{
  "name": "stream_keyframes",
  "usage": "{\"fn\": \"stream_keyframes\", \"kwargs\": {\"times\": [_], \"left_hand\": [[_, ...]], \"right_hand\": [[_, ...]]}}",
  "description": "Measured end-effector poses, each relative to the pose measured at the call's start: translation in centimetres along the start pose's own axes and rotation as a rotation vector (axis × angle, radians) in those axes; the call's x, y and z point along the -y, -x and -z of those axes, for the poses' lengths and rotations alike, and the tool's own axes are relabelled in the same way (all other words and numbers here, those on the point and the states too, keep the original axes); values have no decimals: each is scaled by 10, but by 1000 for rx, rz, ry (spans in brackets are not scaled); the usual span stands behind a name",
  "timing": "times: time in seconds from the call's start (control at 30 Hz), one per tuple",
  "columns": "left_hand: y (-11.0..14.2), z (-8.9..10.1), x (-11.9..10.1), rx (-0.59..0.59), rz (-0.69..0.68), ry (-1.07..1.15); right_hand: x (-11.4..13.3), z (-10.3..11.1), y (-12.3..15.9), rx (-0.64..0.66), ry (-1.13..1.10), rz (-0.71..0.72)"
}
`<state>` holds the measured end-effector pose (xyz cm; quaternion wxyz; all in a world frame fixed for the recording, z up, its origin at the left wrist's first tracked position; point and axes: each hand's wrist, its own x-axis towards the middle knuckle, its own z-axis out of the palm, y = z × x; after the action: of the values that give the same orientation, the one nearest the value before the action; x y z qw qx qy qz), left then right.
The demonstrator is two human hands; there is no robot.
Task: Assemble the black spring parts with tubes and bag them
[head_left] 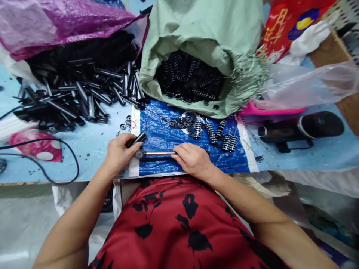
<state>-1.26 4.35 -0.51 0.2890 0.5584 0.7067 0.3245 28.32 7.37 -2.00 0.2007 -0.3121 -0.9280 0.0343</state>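
My left hand (119, 151) is closed round a short black tube (139, 138), whose end points up and to the right. My right hand (193, 158) grips a slim shiny rod (158, 153) lying level above a blue woven sheet (157, 121). At the rod's left end sits a round dark disc (139, 154), close to my left fingertips; whether they touch is unclear. Beyond my right hand stand several black-and-silver ribbed rollers (211, 132) with thin pins on top. Small black round parts (183, 121) lie loosely beside them.
A purple bag (70, 22) spills many black tubes (81, 93) at left. Centre back, a green sack (204, 22) holds dark ribbed pieces. On the right are a pink tray (269, 109) and a black cylindrical device (303, 127). A black cable (75, 160) loops near the left edge.
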Motion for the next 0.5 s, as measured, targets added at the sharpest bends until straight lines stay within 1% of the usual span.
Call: {"fn": "stream_keyframes", "kwargs": {"times": [0.07,0.17,0.23,0.3,0.33,0.43,0.47,0.5], "left_hand": [[-6,8,7,99,25,-90],[-13,12,12,247,70,-115],[-14,11,12,287,87,-116],[-14,10,11,291,102,-111],[-14,9,10,293,111,-107],[-15,10,8,309,134,-96],[-16,10,8,315,139,-89],[-18,10,8,325,144,-83]], "right_hand": [[2,6,1,-47,0,1],[4,15,-4,-147,-70,-33],[2,19,-8,-226,-126,-115],[-1,18,-13,-263,-115,-173],[-3,17,-15,-250,-72,-169],[-4,13,-22,-128,87,-85],[-3,12,-24,-109,113,-63],[-2,12,-26,-120,112,-52]]}}
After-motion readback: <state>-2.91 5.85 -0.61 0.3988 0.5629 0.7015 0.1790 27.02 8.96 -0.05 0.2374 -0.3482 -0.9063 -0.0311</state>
